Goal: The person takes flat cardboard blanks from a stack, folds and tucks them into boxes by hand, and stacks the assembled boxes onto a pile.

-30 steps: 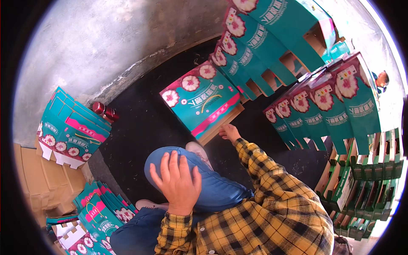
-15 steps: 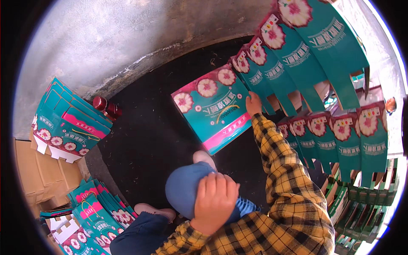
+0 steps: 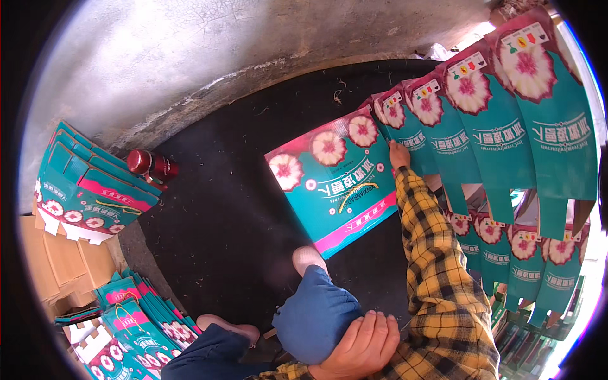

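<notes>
A teal and magenta carton (image 3: pixel 335 183) with flower-like round pictures and a yellow cord handle lies on the black floor covering, its broad face up. My right hand (image 3: pixel 399 155) is at its right side, between it and a row of standing cartons (image 3: pixel 468 126). The fingers are closed against the carton's edge, with their tips partly hidden. My left hand (image 3: pixel 364 345) holds nothing and rests over my bent knee (image 3: pixel 316 313), fingers outstretched side by side.
A second row of similar cartons (image 3: pixel 525 263) stands at right. Flat teal cartons (image 3: pixel 95 183) lean at far left beside a dark red flask (image 3: pixel 152 166). More flattened cartons (image 3: pixel 136 323) lie at lower left, near brown cardboard (image 3: pixel 63 253). A concrete wall (image 3: pixel 209 57) bounds the far side.
The view has shifted, so the carton and standing rows appear farther right and lower. My left hand has moved down and right over the knee. My right hand stays at the carton's side.
</notes>
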### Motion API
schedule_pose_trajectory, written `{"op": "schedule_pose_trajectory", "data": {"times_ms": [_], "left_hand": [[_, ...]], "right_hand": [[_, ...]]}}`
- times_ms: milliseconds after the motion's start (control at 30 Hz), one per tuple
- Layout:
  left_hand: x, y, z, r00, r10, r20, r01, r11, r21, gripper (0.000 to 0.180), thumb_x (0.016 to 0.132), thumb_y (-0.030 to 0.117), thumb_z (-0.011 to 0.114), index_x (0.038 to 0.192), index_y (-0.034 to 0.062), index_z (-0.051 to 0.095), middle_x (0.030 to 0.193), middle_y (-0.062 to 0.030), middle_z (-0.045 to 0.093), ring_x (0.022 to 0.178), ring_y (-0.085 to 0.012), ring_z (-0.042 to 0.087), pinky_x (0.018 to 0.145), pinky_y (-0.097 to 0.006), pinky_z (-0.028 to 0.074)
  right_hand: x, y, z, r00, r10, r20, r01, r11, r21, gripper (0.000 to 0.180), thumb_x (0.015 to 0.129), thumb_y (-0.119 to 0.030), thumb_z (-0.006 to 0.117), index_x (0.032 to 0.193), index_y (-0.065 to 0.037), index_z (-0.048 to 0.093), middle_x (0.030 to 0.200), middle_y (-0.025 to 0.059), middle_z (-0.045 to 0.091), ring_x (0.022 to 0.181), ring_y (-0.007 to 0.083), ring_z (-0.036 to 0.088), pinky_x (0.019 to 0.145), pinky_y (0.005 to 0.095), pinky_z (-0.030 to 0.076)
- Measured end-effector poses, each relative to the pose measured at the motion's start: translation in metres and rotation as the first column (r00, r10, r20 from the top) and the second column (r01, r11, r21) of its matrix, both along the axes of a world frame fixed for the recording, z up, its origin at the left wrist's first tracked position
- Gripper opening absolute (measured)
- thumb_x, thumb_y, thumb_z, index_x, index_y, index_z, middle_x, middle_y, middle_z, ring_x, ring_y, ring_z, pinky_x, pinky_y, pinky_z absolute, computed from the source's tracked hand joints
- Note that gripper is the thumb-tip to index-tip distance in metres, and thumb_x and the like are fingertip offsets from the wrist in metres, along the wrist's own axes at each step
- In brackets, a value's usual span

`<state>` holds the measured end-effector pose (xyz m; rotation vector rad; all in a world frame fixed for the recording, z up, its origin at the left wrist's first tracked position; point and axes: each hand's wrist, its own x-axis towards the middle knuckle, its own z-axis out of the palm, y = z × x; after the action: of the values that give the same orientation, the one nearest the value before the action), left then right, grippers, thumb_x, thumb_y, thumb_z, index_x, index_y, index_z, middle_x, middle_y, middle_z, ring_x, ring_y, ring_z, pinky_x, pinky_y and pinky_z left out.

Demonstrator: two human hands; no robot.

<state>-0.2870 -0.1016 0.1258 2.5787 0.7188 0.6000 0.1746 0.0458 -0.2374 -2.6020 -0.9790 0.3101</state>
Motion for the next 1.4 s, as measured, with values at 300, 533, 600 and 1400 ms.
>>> {"op": "schedule_pose_trajectory", "data": {"times_ms": [300,533,600,1400], "left_hand": [[0.012,0.008,-0.016,0.996,-0.088,0.028,0.088,0.996,0.004,0.028,0.094,0.020,0.056,0.108,0.0024,0.072,0.106,-0.0129,0.072,0.106,-0.0263,0.069,0.097,-0.039,0.052],[0.020,0.014,-0.034,0.992,-0.129,-0.002,0.129,0.990,0.059,0.034,0.088,0.023,0.057,0.110,0.0014,0.071,0.106,-0.0134,0.073,0.104,-0.0271,0.070,0.097,-0.037,0.051],[0.022,0.013,-0.035,0.987,-0.153,0.052,0.150,0.986,0.066,0.034,0.087,0.023,0.057,0.109,0.0011,0.071,0.106,-0.0134,0.073,0.103,-0.0269,0.070,0.096,-0.037,0.051],[-0.005,-0.013,-0.004,0.995,-0.089,0.052,0.082,0.990,0.116,0.030,0.098,0.025,0.054,0.111,0.0036,0.070,0.108,-0.0115,0.073,0.106,-0.0252,0.070,0.096,-0.037,0.052]], "right_hand": [[0.083,-0.006,-0.021,0.987,0.015,0.161,-0.023,0.999,0.046,0.054,0.105,-0.044,0.041,0.096,-0.004,0.075,0.091,0.0190,0.075,0.089,0.0418,0.070,0.080,0.0513,0.052],[0.126,-0.004,-0.034,1.000,0.027,0.008,-0.027,0.999,0.027,0.050,0.106,-0.039,0.040,0.100,-0.003,0.073,0.102,0.0227,0.073,0.099,0.0473,0.066,0.088,0.0555,0.050],[0.163,-0.011,-0.004,0.993,0.036,0.112,-0.036,0.999,-0.007,0.051,0.106,-0.043,0.041,0.124,-0.004,0.068,0.122,0.0237,0.069,0.114,0.0445,0.063,0.098,0.0511,0.049],[-0.290,-0.049,0.056,0.766,0.615,0.190,-0.611,0.787,-0.087,0.090,0.082,-0.030,0.076,0.160,-0.016,0.033,0.167,0.0228,0.021,0.151,0.0443,0.027,0.120,0.0630,0.023]]}}
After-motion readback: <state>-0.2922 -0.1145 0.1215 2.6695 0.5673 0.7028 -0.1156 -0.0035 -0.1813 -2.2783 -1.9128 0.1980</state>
